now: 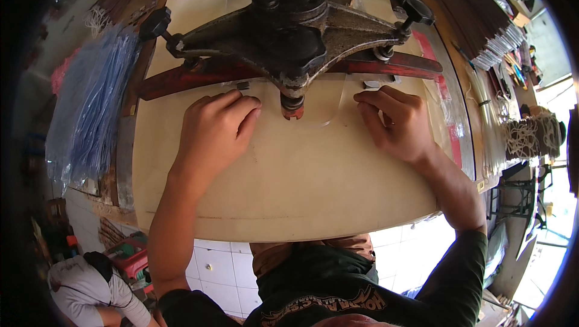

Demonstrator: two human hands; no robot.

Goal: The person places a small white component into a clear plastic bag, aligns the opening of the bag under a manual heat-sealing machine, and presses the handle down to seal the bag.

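My left hand (218, 125) is closed, thumb against curled fingers, just in front of a red bar (175, 79) on the left. My right hand (399, 119) is likewise pinched, thumb to forefinger, right of the middle. What either hand pinches, if anything, is too thin or hidden to make out. Between them hangs the dark metal press head (295, 49) with its spread arms. The curved edge of a clear plastic film (339, 105) shows near the right hand. Under both hands lies a tan board (301, 176). A small dark piece (242, 85) lies by the left fingertips, a grey one (371, 85) by the right.
Black knobs (155, 23) top the press arms. A stack of bluish clear plastic sleeves (93, 104) stands at the left. Along the right are bundled clear strips (487, 122) and a bunch of white cords (531, 136). Another person (90, 288) bends low at the lower left.
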